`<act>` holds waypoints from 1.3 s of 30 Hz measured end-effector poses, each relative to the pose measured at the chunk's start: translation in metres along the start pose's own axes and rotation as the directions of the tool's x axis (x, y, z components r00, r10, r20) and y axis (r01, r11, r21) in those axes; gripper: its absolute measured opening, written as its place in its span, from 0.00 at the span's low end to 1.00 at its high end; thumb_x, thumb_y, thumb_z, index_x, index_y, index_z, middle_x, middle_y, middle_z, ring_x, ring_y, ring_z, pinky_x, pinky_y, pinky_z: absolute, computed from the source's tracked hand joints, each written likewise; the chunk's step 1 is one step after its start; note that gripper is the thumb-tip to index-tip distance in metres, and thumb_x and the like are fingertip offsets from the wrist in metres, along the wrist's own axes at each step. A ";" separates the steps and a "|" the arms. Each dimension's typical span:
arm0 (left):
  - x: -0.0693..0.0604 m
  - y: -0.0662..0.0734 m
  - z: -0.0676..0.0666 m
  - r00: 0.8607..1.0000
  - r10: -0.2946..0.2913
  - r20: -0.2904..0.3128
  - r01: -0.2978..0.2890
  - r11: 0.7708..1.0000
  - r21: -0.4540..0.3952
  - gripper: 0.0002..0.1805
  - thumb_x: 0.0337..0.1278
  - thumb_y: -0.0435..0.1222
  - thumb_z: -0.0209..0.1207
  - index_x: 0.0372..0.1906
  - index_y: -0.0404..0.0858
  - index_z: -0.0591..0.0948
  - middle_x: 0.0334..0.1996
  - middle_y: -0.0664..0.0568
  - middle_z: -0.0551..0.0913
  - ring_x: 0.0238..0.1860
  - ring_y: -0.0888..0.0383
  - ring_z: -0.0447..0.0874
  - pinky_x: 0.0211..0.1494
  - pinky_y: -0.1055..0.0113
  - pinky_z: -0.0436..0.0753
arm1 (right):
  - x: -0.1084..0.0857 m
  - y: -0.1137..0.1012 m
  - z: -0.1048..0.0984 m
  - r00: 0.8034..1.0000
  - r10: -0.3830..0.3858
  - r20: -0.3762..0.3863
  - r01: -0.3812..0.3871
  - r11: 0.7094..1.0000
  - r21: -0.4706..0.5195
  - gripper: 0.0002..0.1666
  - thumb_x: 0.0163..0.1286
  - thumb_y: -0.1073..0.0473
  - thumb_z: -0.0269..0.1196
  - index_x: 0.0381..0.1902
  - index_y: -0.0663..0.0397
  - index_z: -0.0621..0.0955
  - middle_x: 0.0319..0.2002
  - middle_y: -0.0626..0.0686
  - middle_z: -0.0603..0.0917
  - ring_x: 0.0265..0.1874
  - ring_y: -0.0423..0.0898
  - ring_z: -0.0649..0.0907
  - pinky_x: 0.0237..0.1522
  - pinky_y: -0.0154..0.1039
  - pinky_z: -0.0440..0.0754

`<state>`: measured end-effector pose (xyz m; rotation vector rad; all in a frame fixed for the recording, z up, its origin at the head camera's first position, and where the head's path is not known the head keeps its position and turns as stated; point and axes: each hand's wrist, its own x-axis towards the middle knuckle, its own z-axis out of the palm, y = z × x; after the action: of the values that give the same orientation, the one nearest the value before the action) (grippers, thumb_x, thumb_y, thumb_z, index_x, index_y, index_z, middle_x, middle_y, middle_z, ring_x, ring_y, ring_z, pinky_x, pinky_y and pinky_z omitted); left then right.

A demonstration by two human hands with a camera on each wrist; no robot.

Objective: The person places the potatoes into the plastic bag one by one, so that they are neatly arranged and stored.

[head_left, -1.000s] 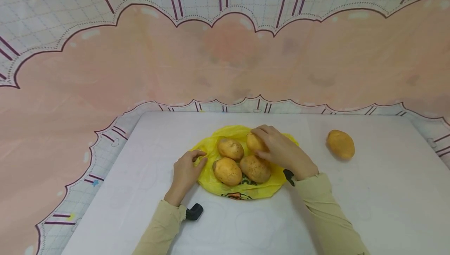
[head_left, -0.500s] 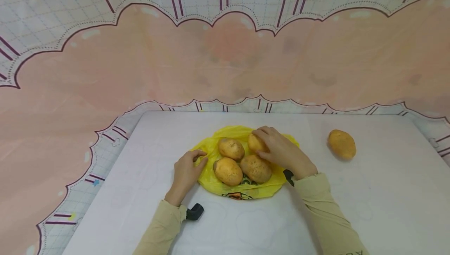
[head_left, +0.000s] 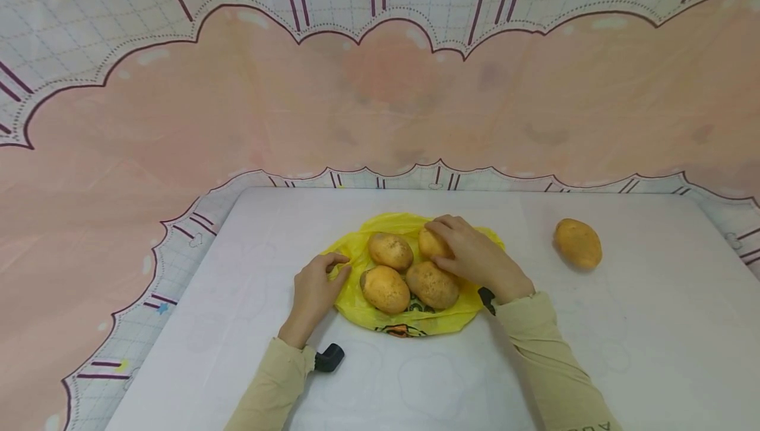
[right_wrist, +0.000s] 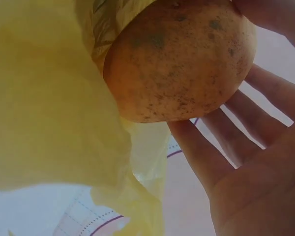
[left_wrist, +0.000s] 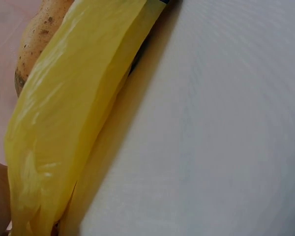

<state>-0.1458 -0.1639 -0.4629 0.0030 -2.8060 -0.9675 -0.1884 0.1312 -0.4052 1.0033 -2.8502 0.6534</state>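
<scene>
A yellow plastic bag (head_left: pixel 439 325) lies spread on the table with several potatoes on it. At the bag's left edge, my left hand (head_left: pixel 315 292) pinches the plastic between thumb and fingers. The left wrist view shows the raised bag side (left_wrist: pixel 78 98) gathered near a fingertip, the fingers mostly out of frame. My right hand (head_left: pixel 481 256) holds the back right potato (head_left: pixel 431 243) between thumb and fingers. Seen in the right wrist view, fingers spread around this potato (right_wrist: pixel 182 64). Beside it are the front right potato (head_left: pixel 433 284), front left potato (head_left: pixel 384 290) and back left potato (head_left: pixel 390 251).
One lone potato (head_left: pixel 578 244) lies on the white table (head_left: pixel 641 325) at the right, apart from the bag. A black wrist camera mount (head_left: pixel 329 358) sticks out from the left sleeve. Behind the table hangs a patterned cloth (head_left: pixel 380 114).
</scene>
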 end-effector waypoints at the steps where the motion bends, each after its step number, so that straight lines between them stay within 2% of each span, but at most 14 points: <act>1: 0.000 0.000 0.000 1.000 0.001 0.000 -0.001 1.000 0.000 0.12 0.62 0.39 0.65 0.47 0.40 0.86 0.51 0.44 0.86 0.49 0.45 0.84 0.57 0.44 0.74 | 0.000 0.000 0.000 1.000 0.002 0.001 -0.002 1.000 0.002 0.32 0.65 0.58 0.69 0.63 0.66 0.75 0.61 0.64 0.76 0.60 0.59 0.76 0.61 0.54 0.77; 11: 0.000 0.000 0.000 1.000 0.012 -0.007 -0.012 1.000 0.002 0.12 0.62 0.39 0.65 0.47 0.39 0.86 0.50 0.44 0.86 0.48 0.45 0.84 0.56 0.45 0.76 | -0.003 -0.002 -0.006 1.000 0.001 -0.015 -0.002 1.000 -0.019 0.30 0.64 0.56 0.70 0.60 0.64 0.77 0.60 0.63 0.77 0.60 0.58 0.76 0.63 0.54 0.76; 19: 0.000 0.000 0.000 1.000 0.010 -0.002 -0.010 1.000 0.012 0.12 0.62 0.39 0.65 0.47 0.39 0.87 0.50 0.44 0.86 0.49 0.45 0.84 0.55 0.45 0.77 | -0.008 -0.001 -0.015 0.999 0.049 0.010 -0.049 0.998 -0.026 0.29 0.65 0.56 0.70 0.61 0.61 0.77 0.60 0.61 0.76 0.60 0.57 0.75 0.61 0.54 0.77; 28: 0.000 -0.001 0.000 1.000 0.007 -0.002 -0.007 1.000 0.007 0.12 0.62 0.39 0.65 0.47 0.39 0.86 0.50 0.44 0.86 0.49 0.45 0.84 0.56 0.46 0.76 | -0.017 0.004 -0.019 0.997 0.078 0.001 -0.078 0.995 -0.053 0.29 0.66 0.57 0.68 0.62 0.64 0.76 0.61 0.63 0.75 0.61 0.58 0.74 0.61 0.54 0.77; 39: 0.001 -0.001 0.001 1.000 0.003 0.001 -0.003 1.000 0.007 0.12 0.62 0.40 0.65 0.47 0.40 0.86 0.50 0.44 0.86 0.49 0.46 0.84 0.56 0.46 0.77 | -0.030 0.015 -0.022 0.997 0.067 -0.049 -0.070 0.995 -0.072 0.29 0.66 0.57 0.69 0.60 0.67 0.76 0.59 0.64 0.76 0.58 0.59 0.76 0.59 0.54 0.79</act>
<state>-0.1467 -0.1639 -0.4638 -0.0003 -2.8098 -0.9573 -0.1753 0.1681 -0.3963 0.8719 -2.8560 0.5640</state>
